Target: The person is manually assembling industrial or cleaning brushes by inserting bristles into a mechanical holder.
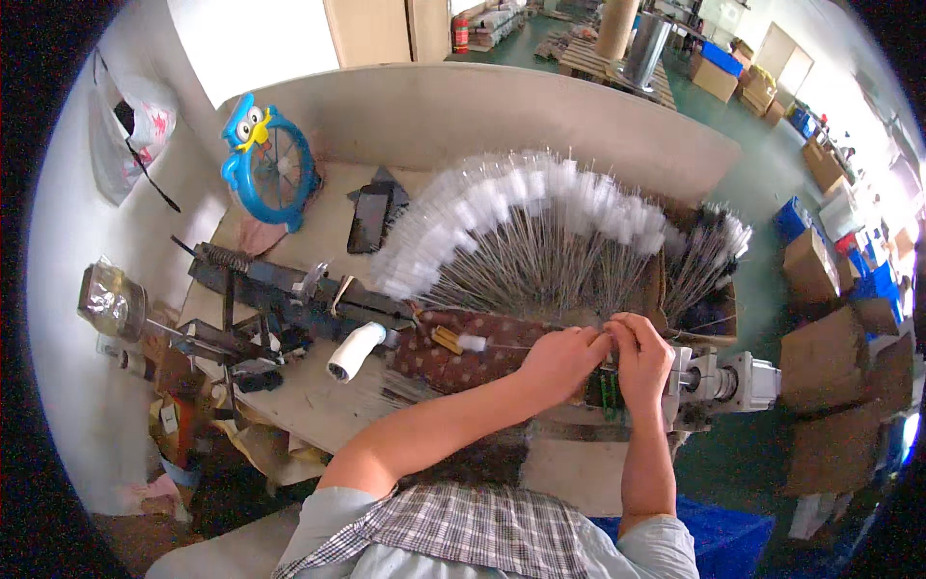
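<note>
Bench (307, 407): brush (473, 343) runs left-right, white head leftward; left hand (564, 363), right hand (644, 361): fingers pinched together, contents hidden.

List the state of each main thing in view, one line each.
Left hand, fingers curled, contents hidden
Right hand, fingers curled, contents hidden
Single brush, wire running toward left hand
White-tipped brushes, fanned out
Phone, lying flat, screen dark
Blue fan, upright, spinning unclear
Plastic bag, hanging
Fire extinguisher, upright
</note>
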A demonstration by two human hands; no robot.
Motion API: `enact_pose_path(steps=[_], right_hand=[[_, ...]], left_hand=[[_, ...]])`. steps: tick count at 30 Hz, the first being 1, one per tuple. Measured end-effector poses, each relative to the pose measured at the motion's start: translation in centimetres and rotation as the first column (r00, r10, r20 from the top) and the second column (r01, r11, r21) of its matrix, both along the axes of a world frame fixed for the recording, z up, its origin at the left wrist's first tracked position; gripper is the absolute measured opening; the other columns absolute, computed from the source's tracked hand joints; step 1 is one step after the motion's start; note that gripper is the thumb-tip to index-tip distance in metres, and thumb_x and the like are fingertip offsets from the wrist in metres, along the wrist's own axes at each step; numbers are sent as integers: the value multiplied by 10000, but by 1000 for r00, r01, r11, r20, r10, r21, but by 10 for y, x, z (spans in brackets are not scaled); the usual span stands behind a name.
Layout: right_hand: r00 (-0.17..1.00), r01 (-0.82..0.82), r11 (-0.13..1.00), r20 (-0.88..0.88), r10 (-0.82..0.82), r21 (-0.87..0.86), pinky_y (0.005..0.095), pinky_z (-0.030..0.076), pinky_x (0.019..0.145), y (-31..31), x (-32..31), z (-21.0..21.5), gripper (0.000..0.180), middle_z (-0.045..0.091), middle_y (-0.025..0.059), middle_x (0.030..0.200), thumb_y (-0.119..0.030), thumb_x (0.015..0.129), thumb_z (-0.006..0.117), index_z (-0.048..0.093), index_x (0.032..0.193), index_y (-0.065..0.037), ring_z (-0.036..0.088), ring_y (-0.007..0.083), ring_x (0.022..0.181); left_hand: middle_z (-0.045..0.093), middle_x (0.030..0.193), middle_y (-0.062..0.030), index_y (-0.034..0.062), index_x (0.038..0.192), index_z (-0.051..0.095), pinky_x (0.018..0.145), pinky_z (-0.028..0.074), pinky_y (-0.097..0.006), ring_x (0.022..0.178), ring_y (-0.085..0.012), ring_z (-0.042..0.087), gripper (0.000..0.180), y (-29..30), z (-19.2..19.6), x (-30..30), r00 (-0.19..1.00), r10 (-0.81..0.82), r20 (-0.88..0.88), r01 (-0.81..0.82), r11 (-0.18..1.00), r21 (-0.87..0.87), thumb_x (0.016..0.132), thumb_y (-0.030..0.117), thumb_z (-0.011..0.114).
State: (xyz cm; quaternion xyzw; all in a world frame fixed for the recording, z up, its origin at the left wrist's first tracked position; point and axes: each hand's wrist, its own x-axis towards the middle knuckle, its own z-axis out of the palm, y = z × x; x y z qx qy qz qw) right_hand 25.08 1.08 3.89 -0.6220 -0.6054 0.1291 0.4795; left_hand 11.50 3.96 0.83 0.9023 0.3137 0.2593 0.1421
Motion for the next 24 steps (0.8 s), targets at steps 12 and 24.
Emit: enact_pose_path(steps=[12, 24], right_hand=[[972, -8, 999, -233, -4, -53, 239, 488, 564, -2, 4, 4, 73, 660, 74, 749, -23, 806, 622, 649, 869, 4, 622, 113, 612], [975, 3, 997, -223, -19, -73, 227, 483, 564, -4, 0, 4, 83, 645, 47, 728, -30, 816, 609, 648, 879, 8, 604, 89, 613]], left_hand=[[528, 680, 14, 130, 720, 600, 622, 417, -309, 739, -156, 548, 54, 27, 17, -11, 905, 132, -405, 51, 910, 411, 703, 174, 574], [553, 678, 39, 162, 623, 623, 621, 379, -309, 737, -151, 530, 79, 1, 4, -28, 849, -30, -528, 229, 921, 316, 689, 180, 583]])
